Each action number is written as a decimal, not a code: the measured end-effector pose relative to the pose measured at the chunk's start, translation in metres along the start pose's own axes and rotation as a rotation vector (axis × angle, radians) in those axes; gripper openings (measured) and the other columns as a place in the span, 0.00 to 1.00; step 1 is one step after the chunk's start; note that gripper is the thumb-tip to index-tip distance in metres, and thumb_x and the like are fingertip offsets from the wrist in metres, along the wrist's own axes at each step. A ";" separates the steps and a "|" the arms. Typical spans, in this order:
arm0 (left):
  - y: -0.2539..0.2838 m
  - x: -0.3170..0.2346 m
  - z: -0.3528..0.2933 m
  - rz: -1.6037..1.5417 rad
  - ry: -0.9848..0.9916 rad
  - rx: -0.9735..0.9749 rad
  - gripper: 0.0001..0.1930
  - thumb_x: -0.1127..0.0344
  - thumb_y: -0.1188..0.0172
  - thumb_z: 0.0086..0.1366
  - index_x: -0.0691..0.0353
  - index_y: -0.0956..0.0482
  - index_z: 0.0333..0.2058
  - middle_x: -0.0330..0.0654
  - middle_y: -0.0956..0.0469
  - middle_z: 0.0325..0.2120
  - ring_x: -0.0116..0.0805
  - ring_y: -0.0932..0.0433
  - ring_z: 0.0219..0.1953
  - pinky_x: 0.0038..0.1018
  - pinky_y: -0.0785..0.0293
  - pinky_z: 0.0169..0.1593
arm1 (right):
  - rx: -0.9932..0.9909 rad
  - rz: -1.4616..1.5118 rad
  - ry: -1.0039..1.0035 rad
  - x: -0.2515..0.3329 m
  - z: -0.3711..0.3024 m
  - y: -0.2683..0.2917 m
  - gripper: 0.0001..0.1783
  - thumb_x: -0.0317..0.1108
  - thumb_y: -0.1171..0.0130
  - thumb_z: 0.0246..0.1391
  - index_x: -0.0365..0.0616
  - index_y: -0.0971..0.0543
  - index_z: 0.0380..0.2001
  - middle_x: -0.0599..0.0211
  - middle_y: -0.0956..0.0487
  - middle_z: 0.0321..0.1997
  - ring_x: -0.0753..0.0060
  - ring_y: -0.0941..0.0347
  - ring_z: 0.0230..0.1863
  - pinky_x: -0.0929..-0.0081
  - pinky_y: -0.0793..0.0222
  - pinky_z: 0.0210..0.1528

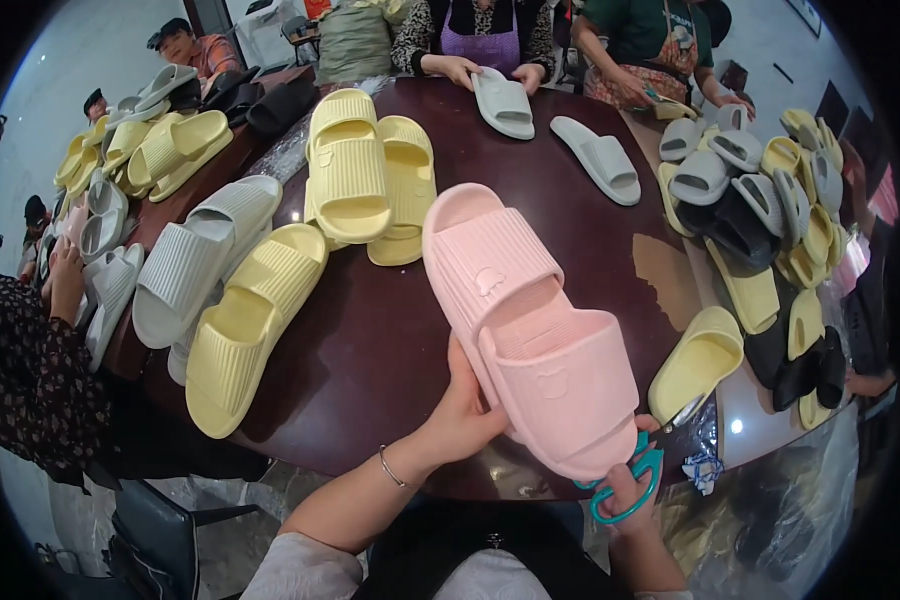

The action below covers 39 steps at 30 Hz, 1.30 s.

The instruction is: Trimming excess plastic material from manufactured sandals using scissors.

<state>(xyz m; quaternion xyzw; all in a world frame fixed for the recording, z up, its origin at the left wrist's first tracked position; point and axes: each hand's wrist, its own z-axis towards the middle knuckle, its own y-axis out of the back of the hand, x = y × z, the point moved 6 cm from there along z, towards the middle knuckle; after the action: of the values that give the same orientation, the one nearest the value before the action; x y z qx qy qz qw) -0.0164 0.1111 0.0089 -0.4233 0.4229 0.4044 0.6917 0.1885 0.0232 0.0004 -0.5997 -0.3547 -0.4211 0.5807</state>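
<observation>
In front of me is a pair of pink slide slippers (576,400), one overlapping the other, each with a ribbed strap bearing a small raised emblem. My left hand (458,415) grips them from the left side, the thumb along the edge and the other fingers hidden beneath. My right hand (625,495) is closed round the teal handles of a pair of scissors (652,478), close against the near end of the slippers. The metal blades point up and right, toward a single yellow slipper (697,365) on the table.
Yellow slippers (350,165) and grey slippers (205,250) lie to the left on the dark red table (530,165). A mixed slipper heap (745,190) covers the right side. Across from me, a person's hands hold a grey slipper (503,103). Other people stand around. A chair (155,530) is behind left.
</observation>
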 end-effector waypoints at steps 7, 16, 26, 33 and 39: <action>0.000 0.004 0.000 -0.049 -0.006 0.013 0.50 0.80 0.47 0.56 0.55 0.81 0.62 0.43 0.62 0.63 0.33 0.58 0.65 0.32 0.56 0.64 | -0.039 0.123 -0.077 -0.012 0.011 -0.026 0.33 0.28 0.41 0.47 0.45 0.45 0.54 0.56 0.30 0.44 0.67 0.27 0.38 0.70 0.26 0.35; 0.008 -0.007 0.001 0.250 -0.174 -0.023 0.49 0.80 0.50 0.57 0.58 0.82 0.62 0.46 0.64 0.64 0.36 0.62 0.66 0.31 0.60 0.65 | 0.046 0.102 -0.220 -0.027 -0.001 -0.050 0.35 0.33 0.43 0.49 0.49 0.48 0.58 0.62 0.29 0.42 0.70 0.29 0.30 0.71 0.30 0.32; 0.004 -0.019 -0.042 -0.216 0.033 0.062 0.48 0.77 0.48 0.57 0.60 0.76 0.64 0.49 0.64 0.65 0.36 0.59 0.66 0.31 0.58 0.65 | 0.181 -0.121 -0.135 -0.036 -0.025 -0.044 0.28 0.26 0.47 0.53 0.46 0.46 0.54 0.59 0.26 0.36 0.69 0.27 0.28 0.73 0.28 0.31; 0.056 -0.017 -0.089 -0.233 0.192 -0.329 0.39 0.76 0.46 0.57 0.62 0.58 0.64 0.46 0.45 0.59 0.32 0.41 0.59 0.29 0.44 0.60 | 0.393 -0.243 -0.281 -0.030 -0.020 -0.071 0.25 0.24 0.47 0.52 0.43 0.45 0.52 0.54 0.25 0.33 0.69 0.26 0.27 0.73 0.27 0.30; 0.106 -0.038 -0.134 0.043 0.256 -0.535 0.28 0.75 0.46 0.57 0.63 0.39 0.58 0.47 0.33 0.52 0.34 0.32 0.53 0.30 0.37 0.56 | 0.244 -0.389 -0.201 -0.042 0.016 -0.082 0.26 0.25 0.48 0.53 0.43 0.44 0.54 0.53 0.25 0.39 0.69 0.26 0.32 0.76 0.27 0.33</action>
<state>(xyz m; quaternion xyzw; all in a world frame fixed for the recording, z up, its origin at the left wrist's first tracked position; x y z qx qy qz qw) -0.1579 0.0126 -0.0201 -0.6289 0.3941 0.4595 0.4878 0.0985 0.0482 -0.0045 -0.4846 -0.5675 -0.4172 0.5187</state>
